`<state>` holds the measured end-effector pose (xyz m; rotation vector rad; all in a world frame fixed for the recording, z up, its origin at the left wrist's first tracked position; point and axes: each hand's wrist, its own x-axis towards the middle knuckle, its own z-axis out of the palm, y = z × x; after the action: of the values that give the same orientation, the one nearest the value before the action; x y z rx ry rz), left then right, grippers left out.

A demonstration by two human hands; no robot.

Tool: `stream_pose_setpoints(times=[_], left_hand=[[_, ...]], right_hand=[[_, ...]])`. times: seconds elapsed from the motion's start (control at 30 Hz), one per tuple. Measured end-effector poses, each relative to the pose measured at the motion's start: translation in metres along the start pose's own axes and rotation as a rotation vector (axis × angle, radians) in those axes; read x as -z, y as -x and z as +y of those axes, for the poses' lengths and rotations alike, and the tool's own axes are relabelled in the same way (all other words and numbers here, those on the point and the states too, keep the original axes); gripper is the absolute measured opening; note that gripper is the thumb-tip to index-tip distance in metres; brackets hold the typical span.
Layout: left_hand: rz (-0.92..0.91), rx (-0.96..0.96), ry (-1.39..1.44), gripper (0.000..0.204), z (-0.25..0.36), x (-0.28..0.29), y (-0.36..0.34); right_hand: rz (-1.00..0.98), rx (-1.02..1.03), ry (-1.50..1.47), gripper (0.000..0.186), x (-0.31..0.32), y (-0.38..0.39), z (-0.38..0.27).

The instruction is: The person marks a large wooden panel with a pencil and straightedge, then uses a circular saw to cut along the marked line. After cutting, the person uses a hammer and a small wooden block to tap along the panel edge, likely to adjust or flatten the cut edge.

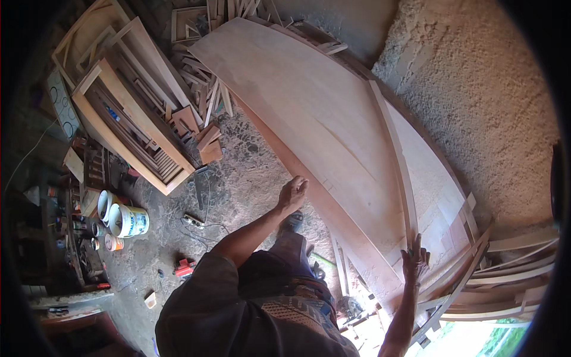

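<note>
1. The left hand [293, 193] rests its curled fingers on the lower long edge of a big pale wooden panel [309, 113]; it touches the edge, but whether it truly grips it I cannot tell.
2. The right hand [415, 260] lies flat with fingers spread against the panel's face, just beside a narrow wooden strip [397, 160] that runs lengthwise over the panel (the hand presses, it does not clasp).
3. The panel leans against a rough plastered wall [476, 107], its lower edge on the stony floor [238, 184], running from the far scrap pile down toward the person's right.
4. Curved wooden slats [511, 273] are stacked at the panel's near end, beyond the right hand.
5. Well apart to the left stand wooden frames [131, 113], with offcuts [202, 95] heaped between them and the panel.
6. Further left, white buckets [122, 219] sit near a cluttered workbench [77, 238], and a red tool [185, 266] lies on the floor.
</note>
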<state>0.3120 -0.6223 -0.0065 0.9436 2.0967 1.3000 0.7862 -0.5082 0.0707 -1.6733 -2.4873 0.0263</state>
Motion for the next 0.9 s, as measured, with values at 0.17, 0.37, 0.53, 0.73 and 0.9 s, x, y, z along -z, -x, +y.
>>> stream_pose_setpoints(times=[0.17,0.37,0.53,0.73,0.9], left_hand=[[0.010,-0.001,0.158,0.027,-0.083,0.047,-0.024],[-0.030,0.541,0.234,0.031,-0.170,0.153,0.027],[0.770,0.832,0.664,0.018,-0.281,0.240,0.202],[0.998,1.318,0.516,0.011,-0.313,0.193,0.459],[1.108,1.593,0.671,0.018,-0.306,0.111,0.572]], right_hand=[[0.160,0.172,0.222,0.076,0.006,-0.030,-0.020],[-0.436,0.267,-0.604,0.047,-0.019,0.010,-0.127],[-1.065,0.402,-0.755,0.033,-0.054,0.066,-0.200],[-1.262,0.647,-0.545,0.033,-0.071,0.061,-0.256],[-1.379,0.959,-0.423,0.032,-0.085,0.059,-0.344]])
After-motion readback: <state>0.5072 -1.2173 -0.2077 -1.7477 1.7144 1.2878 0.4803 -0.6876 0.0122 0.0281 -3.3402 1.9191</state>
